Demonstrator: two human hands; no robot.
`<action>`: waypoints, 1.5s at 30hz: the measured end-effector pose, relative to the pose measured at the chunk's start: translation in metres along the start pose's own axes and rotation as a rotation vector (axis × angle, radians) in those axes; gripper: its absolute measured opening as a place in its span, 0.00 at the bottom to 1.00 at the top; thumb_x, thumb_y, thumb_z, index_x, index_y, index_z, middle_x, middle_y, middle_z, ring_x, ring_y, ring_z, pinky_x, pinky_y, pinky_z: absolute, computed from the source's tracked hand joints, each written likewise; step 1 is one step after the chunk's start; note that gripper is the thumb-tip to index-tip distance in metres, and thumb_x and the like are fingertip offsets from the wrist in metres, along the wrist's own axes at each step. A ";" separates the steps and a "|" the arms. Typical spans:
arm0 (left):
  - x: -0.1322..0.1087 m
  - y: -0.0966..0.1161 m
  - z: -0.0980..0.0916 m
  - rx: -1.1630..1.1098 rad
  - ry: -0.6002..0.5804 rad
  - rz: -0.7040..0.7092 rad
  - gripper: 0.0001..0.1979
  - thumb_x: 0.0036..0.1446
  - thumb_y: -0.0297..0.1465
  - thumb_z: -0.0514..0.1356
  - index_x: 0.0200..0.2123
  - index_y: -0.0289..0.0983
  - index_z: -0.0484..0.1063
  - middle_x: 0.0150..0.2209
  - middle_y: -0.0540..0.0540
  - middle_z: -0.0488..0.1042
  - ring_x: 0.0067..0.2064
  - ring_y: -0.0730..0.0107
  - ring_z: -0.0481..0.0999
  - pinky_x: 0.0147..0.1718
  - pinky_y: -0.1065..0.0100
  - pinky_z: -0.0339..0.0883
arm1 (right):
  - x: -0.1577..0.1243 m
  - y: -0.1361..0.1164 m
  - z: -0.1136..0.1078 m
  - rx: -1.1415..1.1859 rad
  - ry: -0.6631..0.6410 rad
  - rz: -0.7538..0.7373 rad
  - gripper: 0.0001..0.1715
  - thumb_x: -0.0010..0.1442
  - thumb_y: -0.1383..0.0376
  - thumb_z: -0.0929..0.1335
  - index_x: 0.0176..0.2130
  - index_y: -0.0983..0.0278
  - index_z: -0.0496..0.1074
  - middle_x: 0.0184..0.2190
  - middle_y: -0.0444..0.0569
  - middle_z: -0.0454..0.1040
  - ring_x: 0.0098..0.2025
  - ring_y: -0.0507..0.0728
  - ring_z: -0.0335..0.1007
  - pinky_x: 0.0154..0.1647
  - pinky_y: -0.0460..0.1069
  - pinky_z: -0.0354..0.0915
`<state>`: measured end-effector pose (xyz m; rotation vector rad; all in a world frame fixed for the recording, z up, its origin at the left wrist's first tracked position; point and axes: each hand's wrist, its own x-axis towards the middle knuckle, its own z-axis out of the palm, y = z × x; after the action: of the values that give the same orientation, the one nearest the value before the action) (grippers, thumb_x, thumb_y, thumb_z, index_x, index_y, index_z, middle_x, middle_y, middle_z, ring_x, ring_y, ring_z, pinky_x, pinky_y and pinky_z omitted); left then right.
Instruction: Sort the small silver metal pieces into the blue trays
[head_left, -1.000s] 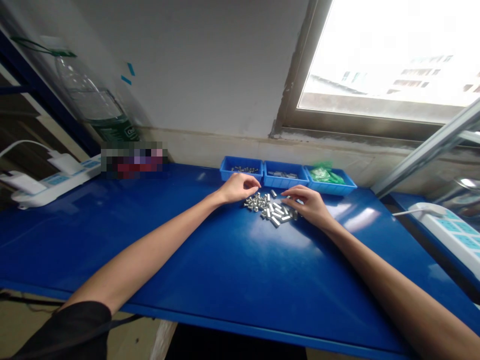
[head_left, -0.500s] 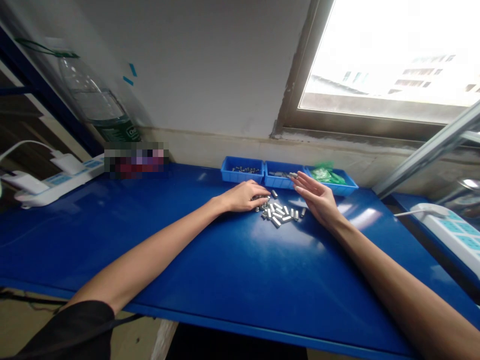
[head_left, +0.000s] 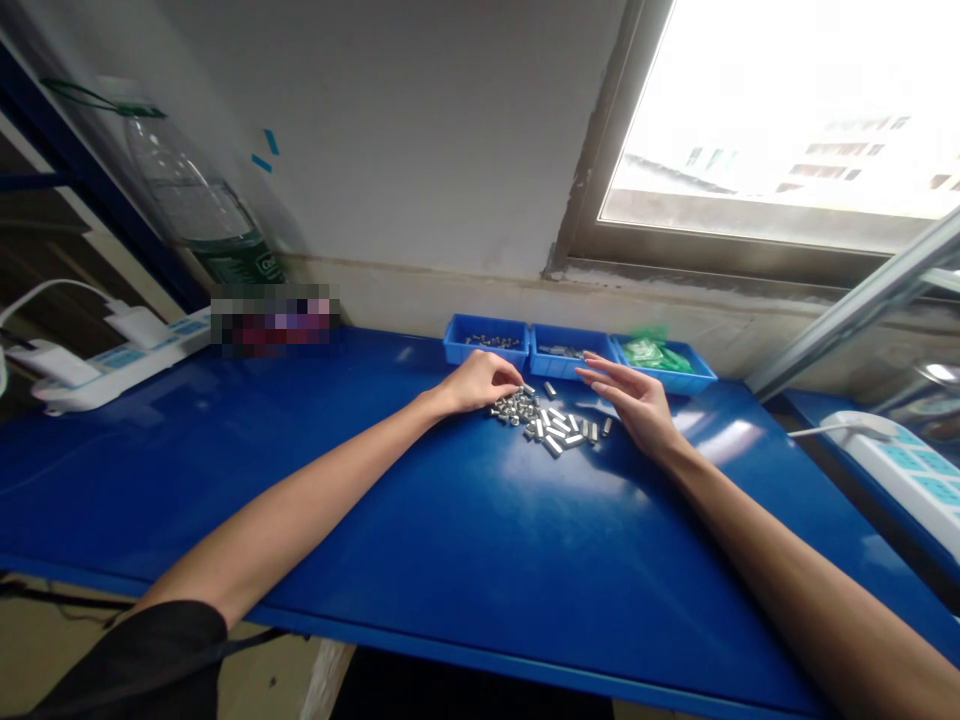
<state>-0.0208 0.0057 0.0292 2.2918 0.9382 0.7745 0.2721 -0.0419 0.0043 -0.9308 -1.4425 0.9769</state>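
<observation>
My left hand point(head_left: 478, 383) is closed in a pinch at the left side of a pile on the table. At its fingertips is a small silver metal piece point(head_left: 529, 391). Below that hand lie several small, short metal parts point(head_left: 514, 408), and to their right several longer silver metal pieces point(head_left: 556, 424). My right hand point(head_left: 636, 402) is open, palm inward, fingers stretched out towards the front edge of the middle blue bin point(head_left: 559, 367). No piece shows in it. Dark grey metal pieces lie in that bin.
The left blue bin point(head_left: 486, 355) holds small metal parts; the right blue bin point(head_left: 686, 380) holds a green plastic bag point(head_left: 651, 352). Power strips point(head_left: 112, 375) lie at both sides. A large bottle point(head_left: 199, 215) stands back left, beside a pixelated object. A metal bar point(head_left: 862, 300) slants at right.
The metal piece at my right fingertips is gone from them, and that hand has lowered slightly. My left hand has drawn back left from over the small parts and pinched its fingers together.
</observation>
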 end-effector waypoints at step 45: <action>0.003 0.002 0.001 -0.046 0.054 -0.024 0.10 0.58 0.35 0.68 0.40 0.35 0.85 0.38 0.44 0.86 0.38 0.65 0.84 0.42 0.69 0.74 | -0.003 -0.003 0.011 -0.286 0.015 -0.106 0.20 0.59 0.52 0.76 0.48 0.59 0.83 0.50 0.53 0.83 0.53 0.66 0.81 0.61 0.62 0.75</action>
<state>-0.0176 0.0061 0.0310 2.2262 0.9605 0.8430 0.2614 -0.0465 0.0057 -1.0527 -1.6292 0.6946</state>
